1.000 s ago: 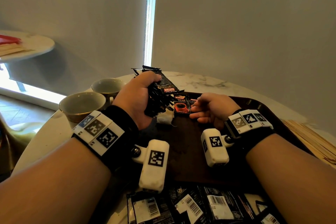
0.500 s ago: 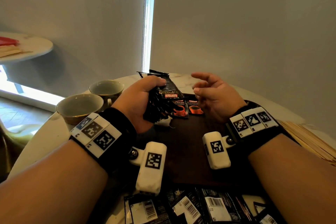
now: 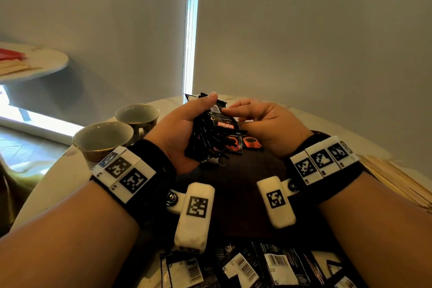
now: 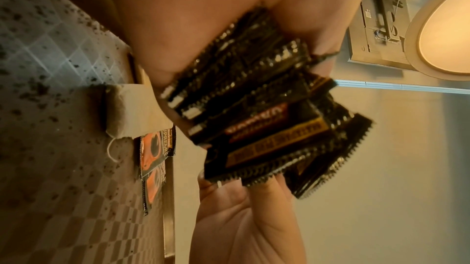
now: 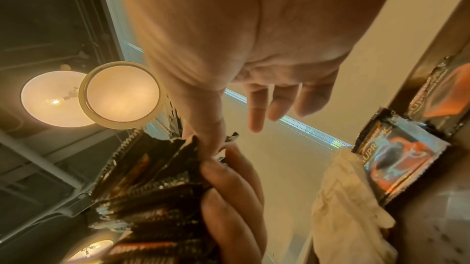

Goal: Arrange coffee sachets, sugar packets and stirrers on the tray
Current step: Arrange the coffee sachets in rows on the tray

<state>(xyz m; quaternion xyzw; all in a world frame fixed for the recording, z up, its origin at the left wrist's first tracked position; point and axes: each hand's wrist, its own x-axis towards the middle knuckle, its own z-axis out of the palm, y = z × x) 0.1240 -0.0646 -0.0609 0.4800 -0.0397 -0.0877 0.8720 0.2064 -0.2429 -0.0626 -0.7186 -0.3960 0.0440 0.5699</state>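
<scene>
My left hand (image 3: 177, 128) grips a fanned bundle of black coffee sachets (image 3: 210, 138) upright above the far end of the dark brown tray (image 3: 233, 199). My right hand (image 3: 264, 121) has come in from the right. Its thumb (image 5: 208, 143) touches the top edge of the bundle (image 5: 152, 184) while its other fingers (image 5: 257, 115) stay straight and free. Two sachets with an orange cup print (image 3: 243, 145) lie flat on the tray below the hands. In the left wrist view a white packet with a string (image 4: 127, 107) lies beside them.
Two empty cups (image 3: 102, 138) stand on the marble table left of the tray. Wooden stirrers (image 3: 397, 182) lie in a pile at the right. Several more sachets (image 3: 257, 266) lie face down at the near edge. A second round table (image 3: 35, 63) is far left.
My right hand rose from beside the two flat sachets on the tray, opened, and moved left to the bundle. My left hand lifted the bundle a little.
</scene>
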